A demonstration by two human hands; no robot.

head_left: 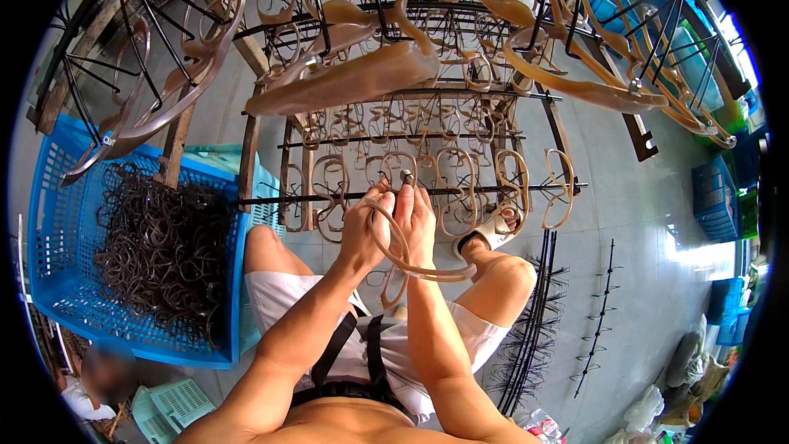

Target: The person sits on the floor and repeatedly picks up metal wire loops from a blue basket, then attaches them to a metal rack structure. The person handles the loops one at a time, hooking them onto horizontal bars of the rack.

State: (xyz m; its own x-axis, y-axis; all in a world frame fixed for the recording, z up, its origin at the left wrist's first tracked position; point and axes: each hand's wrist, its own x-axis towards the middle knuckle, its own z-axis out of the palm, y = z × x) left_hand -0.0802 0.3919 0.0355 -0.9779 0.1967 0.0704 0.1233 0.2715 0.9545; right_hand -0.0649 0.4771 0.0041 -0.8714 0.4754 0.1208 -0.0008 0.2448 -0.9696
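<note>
My two hands meet at a black rod (320, 199) on the rack in front of me. My left hand (362, 226) is closed, its fingertips pinched at the rod. Beside it, my right hand (415, 220) is also closed, thumb and fingers pressed at the same spot. A brownish translucent eyeglass frame (400, 163) stands at the fingertips. Another tan eyeglass frame (399, 251) extends from the hands over my right wrist and forearm; the exact grip on it is hidden. More eyeglass frames (456, 189) hang along the rod on both sides.
Overhead, large tan frames (353, 78) hang on black wire prongs close to me. A blue crate (62, 263) of tangled dark brown frames (164, 255) stands at left. Black pronged rods (534, 321) lie on the floor at right. Another person (103, 378) is at lower left.
</note>
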